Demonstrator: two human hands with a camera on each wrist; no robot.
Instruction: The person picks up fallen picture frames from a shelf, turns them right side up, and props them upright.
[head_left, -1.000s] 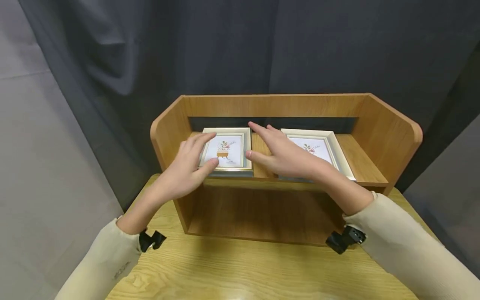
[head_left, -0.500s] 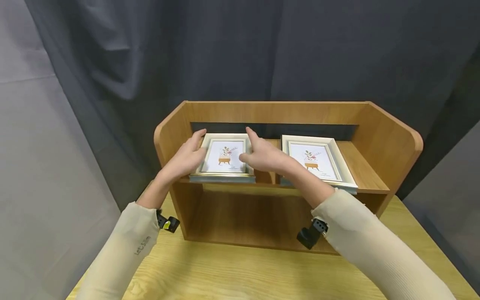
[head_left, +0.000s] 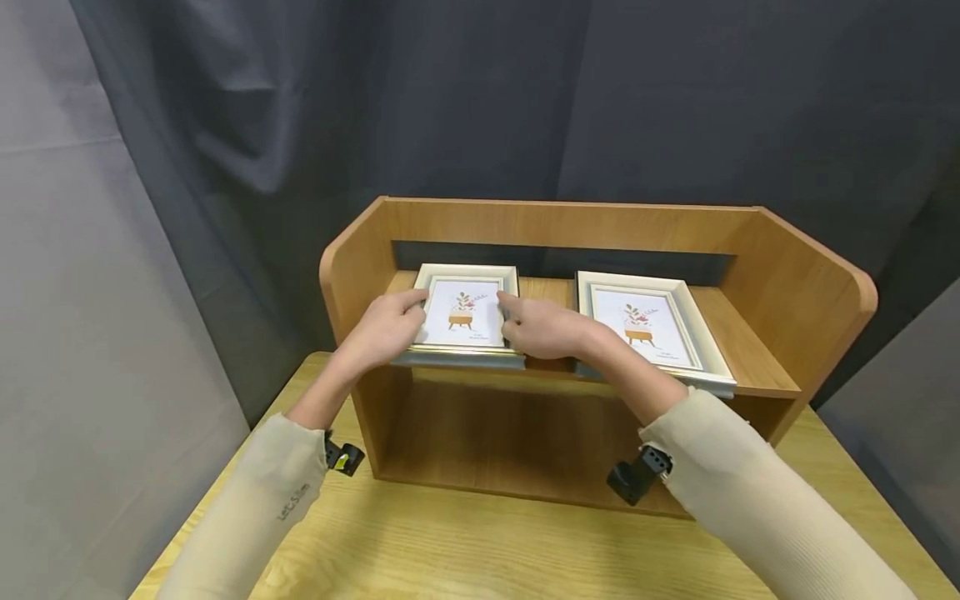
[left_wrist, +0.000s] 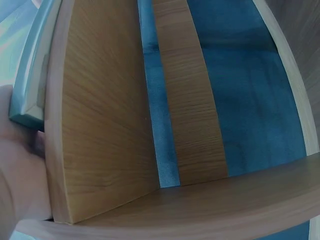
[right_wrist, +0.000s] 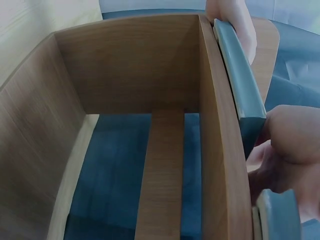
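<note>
Both hands grip one white, silver-edged rectangular picture frame [head_left: 463,317]: the left hand [head_left: 384,330] curls round its 9 o'clock edge, the right hand [head_left: 542,327] round its 3 o'clock edge. The frame lies flat at the left end of the upper board of a brown wooden desktop shelf [head_left: 750,242], its front edge overhanging slightly. Half a second ago the fingers lay outstretched along the frame's sides; now they are curled in on it. The frame holds a white print of a red-and-green plant on a small wooden stand, with lettering too small to read. A matching second white frame [head_left: 651,325] lies at 3 o'clock, apart. The left sleeve [head_left: 258,508] bears small writing, not clearly legible.
</note>
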